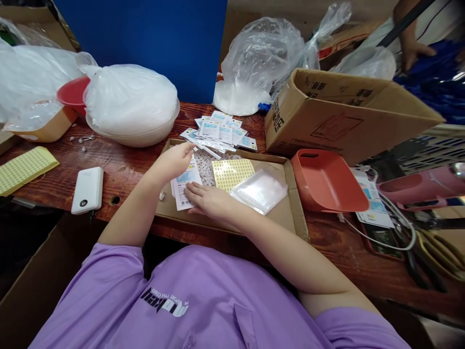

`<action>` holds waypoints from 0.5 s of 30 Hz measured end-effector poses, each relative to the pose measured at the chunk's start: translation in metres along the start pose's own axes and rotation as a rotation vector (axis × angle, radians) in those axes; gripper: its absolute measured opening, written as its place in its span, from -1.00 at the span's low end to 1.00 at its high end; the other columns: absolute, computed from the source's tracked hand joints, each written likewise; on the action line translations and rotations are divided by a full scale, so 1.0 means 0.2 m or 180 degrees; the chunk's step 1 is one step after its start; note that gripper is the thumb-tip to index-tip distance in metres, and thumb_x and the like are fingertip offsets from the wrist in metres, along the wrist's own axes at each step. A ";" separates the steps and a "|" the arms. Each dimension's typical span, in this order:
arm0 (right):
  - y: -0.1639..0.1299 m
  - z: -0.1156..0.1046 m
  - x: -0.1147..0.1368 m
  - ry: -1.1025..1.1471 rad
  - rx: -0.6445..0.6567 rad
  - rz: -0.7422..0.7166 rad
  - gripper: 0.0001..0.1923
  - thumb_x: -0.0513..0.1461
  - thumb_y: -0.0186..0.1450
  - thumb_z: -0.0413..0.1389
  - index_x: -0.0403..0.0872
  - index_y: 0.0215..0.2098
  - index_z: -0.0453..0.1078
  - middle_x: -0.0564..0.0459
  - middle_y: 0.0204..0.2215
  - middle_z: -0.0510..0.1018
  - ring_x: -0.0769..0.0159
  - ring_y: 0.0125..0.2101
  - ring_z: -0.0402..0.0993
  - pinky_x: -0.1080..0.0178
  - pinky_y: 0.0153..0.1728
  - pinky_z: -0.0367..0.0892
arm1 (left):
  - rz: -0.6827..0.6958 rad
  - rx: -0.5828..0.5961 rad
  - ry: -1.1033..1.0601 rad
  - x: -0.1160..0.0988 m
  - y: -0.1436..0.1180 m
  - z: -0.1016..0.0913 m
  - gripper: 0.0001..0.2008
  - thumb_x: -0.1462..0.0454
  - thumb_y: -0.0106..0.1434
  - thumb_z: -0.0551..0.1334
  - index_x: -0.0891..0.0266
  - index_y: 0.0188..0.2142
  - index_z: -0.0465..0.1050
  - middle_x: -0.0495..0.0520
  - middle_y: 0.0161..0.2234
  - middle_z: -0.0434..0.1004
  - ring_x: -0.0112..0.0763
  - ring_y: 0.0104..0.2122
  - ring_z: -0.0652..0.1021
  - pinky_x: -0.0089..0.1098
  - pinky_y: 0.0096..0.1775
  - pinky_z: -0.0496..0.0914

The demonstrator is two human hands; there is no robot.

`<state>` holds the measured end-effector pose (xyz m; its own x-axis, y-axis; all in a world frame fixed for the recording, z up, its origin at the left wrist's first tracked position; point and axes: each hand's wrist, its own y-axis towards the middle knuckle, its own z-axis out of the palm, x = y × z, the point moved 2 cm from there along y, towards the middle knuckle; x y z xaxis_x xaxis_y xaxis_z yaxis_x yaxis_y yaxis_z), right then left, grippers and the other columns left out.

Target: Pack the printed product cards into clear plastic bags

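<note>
Small stack of printed packets [184, 188] lies flat in a shallow cardboard tray [290, 213] on the wooden table [127, 162], near the tray's left end. Barcode label visible on the lowest packet; print too small to read.

Right hand [209, 199] rests on the stack's right edge, fingers spread and flat, pressing rather than gripping. Left hand [174, 160] hovers just above the stack's top edge, fingers curled, tips pinching a packet corner; the actual contact is hidden behind the knuckles.

Just beside the stack: a patch of small white pieces [206, 167], partly covered, kind unclear. Yellow dotted sheet [233, 173] to its right, then a pile of clear plastic sleeves [259, 190]. A fanned heap of finished packets [220, 132] overhangs the tray's far rim.

Further out: red tub [325, 182] right of the tray, open carton [345, 116] behind it. White power bank [87, 190] left of the tray; second yellow sheet [23, 168] cut off by the left edge. Bagged white bowl [132, 104] at rear left. Another person's hand [414, 53] top right, mostly out of frame.
</note>
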<state>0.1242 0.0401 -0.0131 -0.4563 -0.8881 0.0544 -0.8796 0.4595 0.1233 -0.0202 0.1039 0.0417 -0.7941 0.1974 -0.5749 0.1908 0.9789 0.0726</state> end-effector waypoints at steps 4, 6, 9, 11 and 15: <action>0.02 -0.03 -0.04 0.0037 -0.0277 0.0085 -0.59 -0.26 0.39 -0.08 -0.29 0.15 0.25 -0.27 0.12 0.37 0.11 0.07 0.38 0.17 0.03 0.38 | -0.0250 -0.0247 -0.0181 0.10 0.04 -0.02 -0.60 0.19 0.29 0.02 0.30 0.02 0.41 0.18 0.03 0.48 -0.20 0.01 0.47 -0.25 0.07 0.28; -0.03 -0.06 -0.06 -0.0065 -0.0495 0.0218 -0.60 -0.37 0.36 -0.13 -0.28 0.14 0.26 -0.27 0.10 0.39 0.10 0.05 0.41 0.11 0.01 0.39 | -0.0236 -0.0631 -0.0398 0.12 0.04 -0.01 -0.59 0.18 0.30 0.00 0.32 0.02 0.40 0.19 -0.01 0.50 -0.22 -0.02 0.48 -0.25 0.05 0.31; -0.24 -0.12 -0.06 -0.0295 -0.1299 0.0381 -0.60 -0.42 0.33 -0.13 -0.22 0.09 0.32 -0.23 0.01 0.49 0.10 0.01 0.45 0.06 -0.01 0.41 | -0.0068 -0.0776 -0.0439 0.06 0.02 0.02 -0.61 0.18 0.31 -0.02 0.31 0.01 0.39 0.16 -0.02 0.51 -0.24 -0.04 0.48 -0.26 0.04 0.32; -0.45 -0.14 -0.04 -0.0356 -0.1847 0.0532 -0.58 -0.41 0.31 -0.07 -0.16 0.12 0.29 -0.19 -0.03 0.53 0.17 -0.02 0.47 0.14 -0.04 0.45 | 0.0090 -0.0458 -0.0126 -0.03 0.01 0.06 -0.63 0.22 0.31 -0.02 0.27 -0.01 0.41 0.15 -0.02 0.50 -0.23 -0.02 0.48 -0.26 0.03 0.32; -0.80 -0.08 0.06 -0.0337 -0.1917 0.0851 -0.47 -0.45 0.26 -0.03 -0.07 0.19 0.19 -0.11 -0.12 0.59 0.24 -0.08 0.52 0.22 -0.11 0.49 | 0.0539 0.0768 0.1033 -0.30 0.02 0.21 -0.65 0.34 0.30 -0.04 0.25 -0.05 0.44 0.19 -0.02 0.49 -0.16 -0.02 0.48 -0.23 -0.01 0.33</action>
<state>0.2624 -0.0442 -0.0170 -0.6861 -0.7245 0.0662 -0.5194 0.5515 0.6527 0.0518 0.0931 0.0422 -0.8728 0.3979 -0.2827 0.4327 0.8987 -0.0710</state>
